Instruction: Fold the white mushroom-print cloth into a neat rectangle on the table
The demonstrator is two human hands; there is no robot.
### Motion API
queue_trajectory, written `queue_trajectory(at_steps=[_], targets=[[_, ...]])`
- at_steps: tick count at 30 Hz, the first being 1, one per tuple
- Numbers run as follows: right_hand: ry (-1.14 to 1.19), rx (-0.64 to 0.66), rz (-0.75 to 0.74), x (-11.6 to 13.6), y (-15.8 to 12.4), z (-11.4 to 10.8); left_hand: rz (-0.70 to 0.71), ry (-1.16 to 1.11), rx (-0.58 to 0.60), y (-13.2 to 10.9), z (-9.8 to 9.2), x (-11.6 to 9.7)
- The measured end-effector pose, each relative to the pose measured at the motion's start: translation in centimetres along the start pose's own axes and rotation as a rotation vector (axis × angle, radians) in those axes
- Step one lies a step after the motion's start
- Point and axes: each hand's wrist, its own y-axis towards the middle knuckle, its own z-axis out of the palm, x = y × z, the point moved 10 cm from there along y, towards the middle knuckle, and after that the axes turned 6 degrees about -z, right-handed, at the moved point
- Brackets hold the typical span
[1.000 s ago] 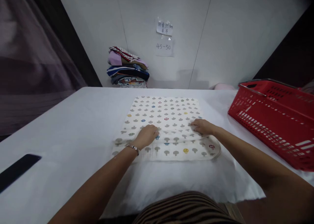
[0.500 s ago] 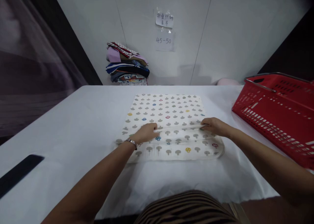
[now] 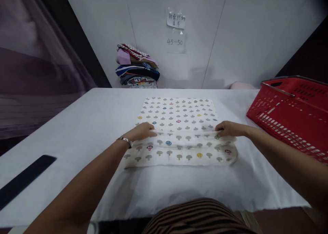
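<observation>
A white cloth printed with grey and coloured mushrooms (image 3: pixel 176 112) lies on the white table in front of me. Its near part is folded over, with a raised crease running crosswise between my hands. My left hand (image 3: pixel 142 131) pinches the left end of that crease, fingers closed on the fabric; a metal bracelet circles the wrist. At the right end, my right hand (image 3: pixel 226 128) grips the same crease between thumb and fingers. The cloth's near right corner curls round softly, and its near edge lies toward me.
A red plastic basket (image 3: pixel 289 112) stands on the table's right side. Toward the back left rises a stack of folded fabrics (image 3: pixel 138 66). A dark flat strip (image 3: pixel 28 177) lies at the left. Paper signs (image 3: pixel 176 32) hang on the wall behind the white table (image 3: pixel 84 124).
My left hand has slid left along the crease to the cloth's left side, so the hands are farther apart. The right hand keeps its grip near the right end. The view has shifted slightly.
</observation>
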Motion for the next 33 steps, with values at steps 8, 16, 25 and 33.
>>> queue_trajectory(at_steps=[8, 16, 25, 33], targets=[[-0.228, -0.910, 0.020, 0.9, 2.0, -17.9, -0.149, 0.302, -0.738, 4.1, -16.4, -2.1], [-0.553, -1.012, -0.366, 4.2, -3.5, -10.5, 0.247, 0.588, -0.818, -1.1, -12.0, -4.4], [-0.398, -0.639, -0.389, 3.1, -7.4, 4.7, 0.481, 0.498, -0.472, -7.9, 4.0, -2.4], [-0.416, -0.605, -0.432, 5.3, -9.8, 7.3, 0.385, 0.316, -0.479, -12.2, 4.5, -1.0]])
